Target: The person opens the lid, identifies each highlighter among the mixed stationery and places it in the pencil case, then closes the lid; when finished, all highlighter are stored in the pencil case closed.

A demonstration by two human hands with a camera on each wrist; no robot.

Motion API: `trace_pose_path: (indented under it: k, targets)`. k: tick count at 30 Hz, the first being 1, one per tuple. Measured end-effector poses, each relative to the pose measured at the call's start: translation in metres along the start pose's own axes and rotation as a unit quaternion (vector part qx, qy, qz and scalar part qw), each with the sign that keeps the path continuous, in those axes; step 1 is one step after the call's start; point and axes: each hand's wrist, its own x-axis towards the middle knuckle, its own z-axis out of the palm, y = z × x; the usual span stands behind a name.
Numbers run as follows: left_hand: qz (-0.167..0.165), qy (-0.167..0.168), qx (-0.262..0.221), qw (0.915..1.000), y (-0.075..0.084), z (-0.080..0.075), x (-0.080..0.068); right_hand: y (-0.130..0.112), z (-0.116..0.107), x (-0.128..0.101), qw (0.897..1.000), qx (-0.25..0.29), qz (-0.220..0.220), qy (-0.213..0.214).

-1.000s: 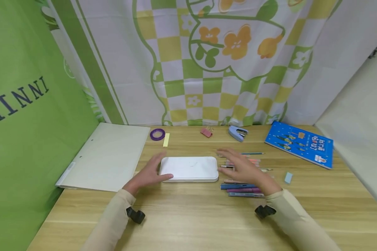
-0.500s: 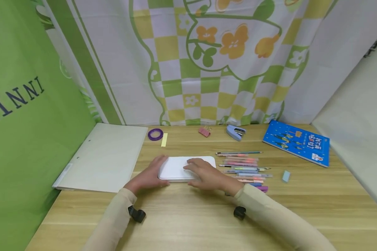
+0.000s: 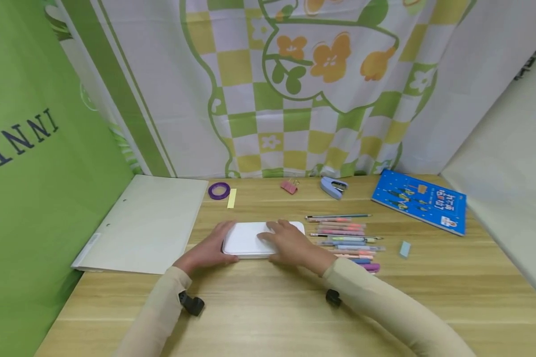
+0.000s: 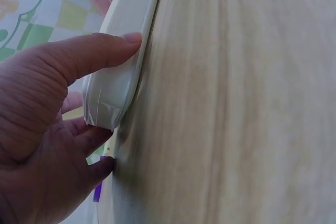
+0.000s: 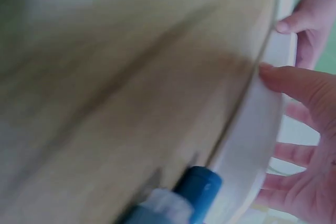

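A flat white pencil case (image 3: 245, 239) with rounded corners lies lengthwise before me in the head view. My left hand (image 3: 209, 249) grips its left end; the left wrist view shows the thumb (image 4: 107, 56) on the front wall and fingers around the end. My right hand (image 3: 292, 248) holds the case's right half, with fingers spread across the top. In the right wrist view, its thumb (image 5: 286, 80) presses the front wall of the case (image 5: 249, 129). The right palm hides part of the lid.
Several pens and pencils (image 3: 343, 231) lie right of the case, beside a light blue eraser (image 3: 404, 249). Behind are purple tape (image 3: 219, 184), a yellow strip (image 3: 232, 198), a pink binder clip (image 3: 289, 186) and a blue stapler (image 3: 330, 187). A folder (image 3: 147, 223) and blue book (image 3: 422, 202) flank them.
My right hand has moved left from over the pens onto the case. My left hand has closed in on the case's left end. The case has barely moved.
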Motion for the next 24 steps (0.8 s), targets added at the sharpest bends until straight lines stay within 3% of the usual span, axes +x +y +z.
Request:
trace_pose_path:
  k: [12,16,20,24]
  targets:
    - [0.018,0.002,0.007,0.9998,-0.005,-0.001,-0.001,0.006,-0.003,0.006,0.996,-0.070,-0.053,0.006]
    - [0.012,0.003,-0.011,0.9999,-0.006,-0.003,-0.003,0.014,-0.013,0.012,0.995,-0.030,-0.096,0.015]
    - [0.005,0.001,-0.013,0.9999,-0.009,-0.002,-0.002,0.021,-0.025,0.015,0.991,0.030,-0.128,-0.007]
    - [-0.009,-0.004,-0.022,0.9997,-0.010,0.000,0.001,0.028,-0.029,0.012,0.989,0.055,-0.133,-0.022]
